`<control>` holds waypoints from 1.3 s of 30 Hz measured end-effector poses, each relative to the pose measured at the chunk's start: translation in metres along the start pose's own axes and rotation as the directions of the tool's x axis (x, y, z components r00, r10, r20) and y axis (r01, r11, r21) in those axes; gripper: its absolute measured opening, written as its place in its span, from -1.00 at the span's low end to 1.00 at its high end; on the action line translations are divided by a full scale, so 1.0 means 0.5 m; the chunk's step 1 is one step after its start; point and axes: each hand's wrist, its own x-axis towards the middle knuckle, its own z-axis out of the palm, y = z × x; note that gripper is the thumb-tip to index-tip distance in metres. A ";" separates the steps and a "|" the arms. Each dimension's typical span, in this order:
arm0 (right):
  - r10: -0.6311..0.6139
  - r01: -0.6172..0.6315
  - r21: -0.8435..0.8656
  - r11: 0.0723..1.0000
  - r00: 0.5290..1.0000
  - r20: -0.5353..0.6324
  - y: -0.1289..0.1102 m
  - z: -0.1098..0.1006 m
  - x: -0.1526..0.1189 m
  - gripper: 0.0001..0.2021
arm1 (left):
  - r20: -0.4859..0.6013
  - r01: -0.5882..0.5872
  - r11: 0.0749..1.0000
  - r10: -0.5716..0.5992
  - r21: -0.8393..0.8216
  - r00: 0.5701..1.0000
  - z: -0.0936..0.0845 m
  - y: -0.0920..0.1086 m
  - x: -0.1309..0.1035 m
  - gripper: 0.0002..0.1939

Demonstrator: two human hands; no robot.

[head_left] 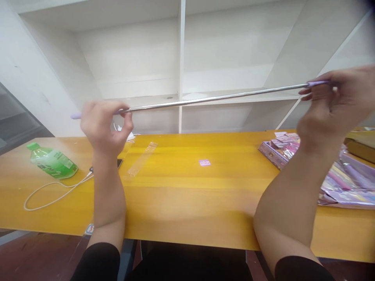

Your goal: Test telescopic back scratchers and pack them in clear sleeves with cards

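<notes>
A long, thin metal rod [205, 100] with light purple ends stretches across the view above the table, rising slightly to the right. My left hand [104, 121] pinches it near the left end, and a purple tip sticks out beyond the fingers. At the other end, my right hand [334, 101] grips the purple section, with part of it hidden by the fingers. Below lie a clear plastic sleeve [143, 158] and a small purple-and-white card [204, 162] on the yellow table [187, 210].
A green-capped bottle [52, 160] lies at the left beside a white cable [43, 203]. The edge of a phone [120, 163] shows behind my left forearm. On the right, a purple box [271, 154] holds several wrapped items. White shelving [180, 50] stands behind the table.
</notes>
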 end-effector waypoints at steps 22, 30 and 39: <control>-0.150 0.049 0.429 0.902 0.968 0.203 -0.343 0.030 -0.029 -0.70 | 0.029 0.112 0.983 -0.109 -0.148 0.994 0.085 0.134 -0.011 -0.79; -0.307 0.208 0.504 0.838 0.944 0.121 -0.463 0.052 -0.078 -0.60 | 0.090 0.029 0.985 -0.013 -0.169 0.996 0.091 0.199 0.002 -0.77; -0.278 0.113 0.495 0.861 0.921 0.273 -0.490 0.052 -0.089 -0.69 | 0.186 0.039 0.977 0.000 -0.208 0.983 0.079 0.173 0.007 -0.76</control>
